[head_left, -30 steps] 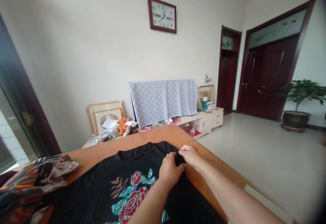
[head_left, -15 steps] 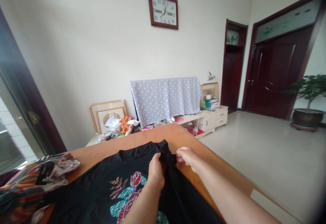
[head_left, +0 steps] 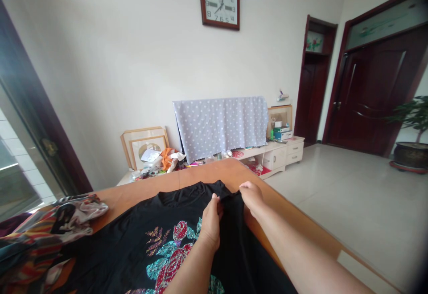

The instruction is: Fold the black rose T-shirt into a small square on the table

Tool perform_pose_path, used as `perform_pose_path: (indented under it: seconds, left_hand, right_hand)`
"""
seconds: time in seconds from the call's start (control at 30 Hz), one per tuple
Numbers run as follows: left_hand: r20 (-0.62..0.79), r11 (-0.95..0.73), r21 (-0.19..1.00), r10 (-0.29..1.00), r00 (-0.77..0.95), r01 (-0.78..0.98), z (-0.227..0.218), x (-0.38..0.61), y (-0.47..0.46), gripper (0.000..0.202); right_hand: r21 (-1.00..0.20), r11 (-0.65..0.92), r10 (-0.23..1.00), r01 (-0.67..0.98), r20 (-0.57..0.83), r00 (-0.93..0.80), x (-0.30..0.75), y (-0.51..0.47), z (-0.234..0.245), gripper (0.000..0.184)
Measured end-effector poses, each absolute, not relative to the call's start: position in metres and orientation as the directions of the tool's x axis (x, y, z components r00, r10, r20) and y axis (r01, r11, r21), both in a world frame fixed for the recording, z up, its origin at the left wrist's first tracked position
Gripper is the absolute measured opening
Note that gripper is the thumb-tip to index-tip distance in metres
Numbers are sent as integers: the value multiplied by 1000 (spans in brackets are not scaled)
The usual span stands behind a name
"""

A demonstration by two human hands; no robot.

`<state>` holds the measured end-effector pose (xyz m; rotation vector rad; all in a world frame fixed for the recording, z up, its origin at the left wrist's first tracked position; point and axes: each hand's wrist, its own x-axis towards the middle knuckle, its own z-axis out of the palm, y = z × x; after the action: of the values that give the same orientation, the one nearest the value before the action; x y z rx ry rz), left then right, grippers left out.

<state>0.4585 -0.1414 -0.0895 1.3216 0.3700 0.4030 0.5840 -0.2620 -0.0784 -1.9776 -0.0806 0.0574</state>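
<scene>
Moved: my left hand closer to my right hand.
Table edge: just past the black shirt.
Left: pinching the shirt.
Right: narrow, holding its edge.

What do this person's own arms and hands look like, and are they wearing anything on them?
The left hand and right hand are bare, with no gloves. The left forearm and right forearm are bare too: no sleeve, watch or bracelet shows on the parts in view.
</scene>
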Motion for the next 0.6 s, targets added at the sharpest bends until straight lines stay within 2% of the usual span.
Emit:
perform_pose_path:
  seconds: [0.1,0.2,0.27,0.33,0.4,0.6]
  left_hand:
    - [59,72,993,403,913,-96,-94,457,-144,62]
    - [188,-245,962,269,945,-121,-99,457,-149,52]
    - [261,-476,867,181,948,-147,-101,457,-152,43]
    - [302,-641,751,122,945,-158,-103,457,-155,39]
    - [312,-707,691,107,944,-148,-104,456,-156,38]
    - [320,-696,707,158,934,-124,-101,454,-155,37]
  right_hand:
    - [-895,-445,-55,33,64,996,593,-279,-81,23]
    - [-869,-493,-76,40,89,993,596,-293,-83,21]
    - [-852,-519,-46,64,103,994,598,-297,-83,21]
    - [-838,-534,13,108,119,993,600,-296,-83,21]
    - [-827,-537,109,167,129,986,603,-290,-85,21]
    - [-801,-499,464,330,75,883,606,-268,-93,39]
